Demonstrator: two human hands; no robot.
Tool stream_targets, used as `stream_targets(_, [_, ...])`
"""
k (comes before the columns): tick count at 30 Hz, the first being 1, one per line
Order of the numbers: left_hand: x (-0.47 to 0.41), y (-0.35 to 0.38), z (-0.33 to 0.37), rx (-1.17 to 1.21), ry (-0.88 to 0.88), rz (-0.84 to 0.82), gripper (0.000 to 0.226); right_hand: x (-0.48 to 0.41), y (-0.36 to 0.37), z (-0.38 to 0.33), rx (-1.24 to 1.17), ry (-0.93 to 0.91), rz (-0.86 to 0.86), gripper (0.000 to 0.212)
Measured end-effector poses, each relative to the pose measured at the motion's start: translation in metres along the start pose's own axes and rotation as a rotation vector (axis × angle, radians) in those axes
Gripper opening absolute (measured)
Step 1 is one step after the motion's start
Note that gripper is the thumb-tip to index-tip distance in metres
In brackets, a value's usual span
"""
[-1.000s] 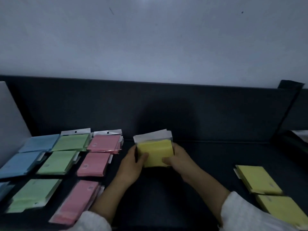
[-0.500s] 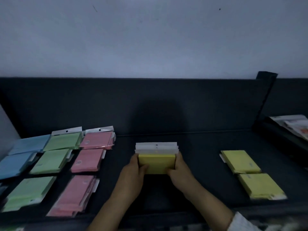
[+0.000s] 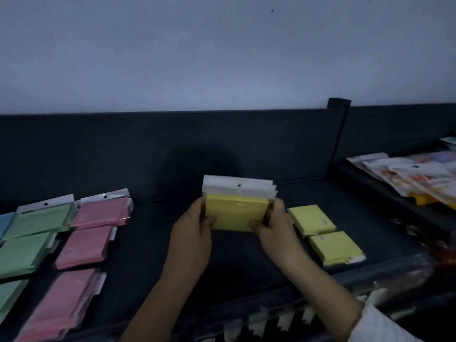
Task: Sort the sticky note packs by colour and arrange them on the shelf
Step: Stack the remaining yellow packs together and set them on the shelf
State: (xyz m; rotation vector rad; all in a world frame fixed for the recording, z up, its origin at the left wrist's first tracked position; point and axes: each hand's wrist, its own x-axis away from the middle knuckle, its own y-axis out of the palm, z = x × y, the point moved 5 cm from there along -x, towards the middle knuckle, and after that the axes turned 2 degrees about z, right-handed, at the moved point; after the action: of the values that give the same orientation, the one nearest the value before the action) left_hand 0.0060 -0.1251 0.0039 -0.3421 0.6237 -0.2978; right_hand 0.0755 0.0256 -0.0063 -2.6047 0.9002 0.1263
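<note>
A stack of yellow sticky note packs [image 3: 235, 214] with white hang tabs stands tilted up at the middle of the dark shelf [image 3: 153, 243]. My left hand [image 3: 191, 233] grips its left side and my right hand [image 3: 276, 227] grips its right side, thumbs on the front. Two more yellow packs [image 3: 312, 218] [image 3: 335, 246] lie flat just right of my right hand. Pink packs [image 3: 101, 213] [image 3: 84, 246] [image 3: 64, 302] form a column at the left, with green packs [image 3: 39, 220] and a blue pack [image 3: 6, 222] beyond them.
A dark back panel [image 3: 160, 149] closes the shelf behind. A dark divider post [image 3: 338, 134] separates a right section holding other printed packets [image 3: 407, 174]. The shelf's front edge [image 3: 271, 299] carries price tags below.
The yellow stack has been tipped more upright and shifted right, closer to the two flat yellow packs. Both hands stayed on it. The camera view swung to the right.
</note>
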Motion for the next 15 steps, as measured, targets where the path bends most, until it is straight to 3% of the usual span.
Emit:
stream_targets(9, [-0.035, 0.089, 0.065, 0.056, 0.075, -0.046, 0.028, -0.05, -0.113, 0.007, -0.078, -0.071, 0.019, 0.044])
stream_targets(15, [-0.061, 0.151, 0.079, -0.006, 0.036, -0.032, 0.024, -0.096, -0.158, 0.039, -0.047, -0.072, -0.075, 0.049])
